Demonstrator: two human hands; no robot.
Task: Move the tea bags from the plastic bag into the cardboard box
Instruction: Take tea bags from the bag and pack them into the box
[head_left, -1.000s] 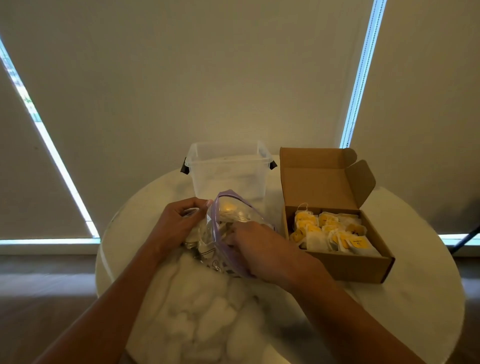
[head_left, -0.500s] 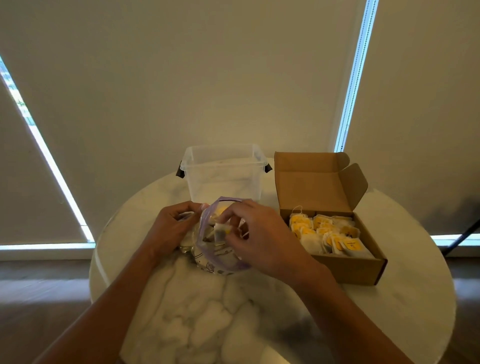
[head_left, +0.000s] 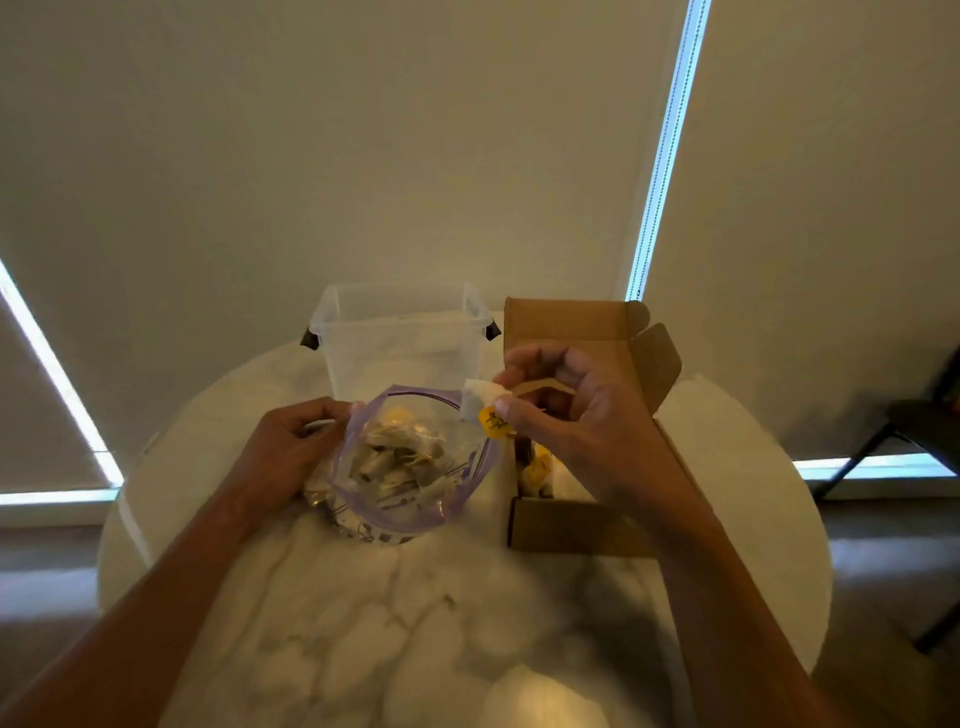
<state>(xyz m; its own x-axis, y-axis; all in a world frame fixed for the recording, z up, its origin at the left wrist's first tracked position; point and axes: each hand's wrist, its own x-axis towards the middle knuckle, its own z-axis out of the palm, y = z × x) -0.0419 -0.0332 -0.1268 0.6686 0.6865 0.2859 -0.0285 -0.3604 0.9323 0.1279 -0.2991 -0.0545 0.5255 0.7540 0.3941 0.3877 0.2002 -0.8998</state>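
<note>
Since the frame before, your right hand (head_left: 587, 431) has come up out of the plastic bag (head_left: 452, 506) and swung to the right. It now hangs above the left half of the cardboard box (head_left: 571, 530).

Nearest you lies the marble bench (head_left: 363, 623), with both forearms stretched across it. Your left hand (head_left: 291, 452) grips the left rim of the plastic bag, fingers curled round it, and holds the mouth wide. The bag stands on the bench just left of the box, with a heap of tea bags (head_left: 400, 462) inside.

Your right hand pinches a single tea bag (head_left: 475, 397) between thumb and fingertips. It is in the air over the bag's right rim, and its yellow tag (head_left: 493, 422) sits right by your thumb.

Under that hand a few yellow-tagged bags (head_left: 537, 467) show in the box; your hand hides the others. The box lid stands open behind.

Beyond the plastic bag is a clear tub (head_left: 400, 343) with dark side clips. Farthest off hang pale blinds (head_left: 311, 156) edged with bright strips of light, and a dark chair (head_left: 914, 426) sits at the right.
</note>
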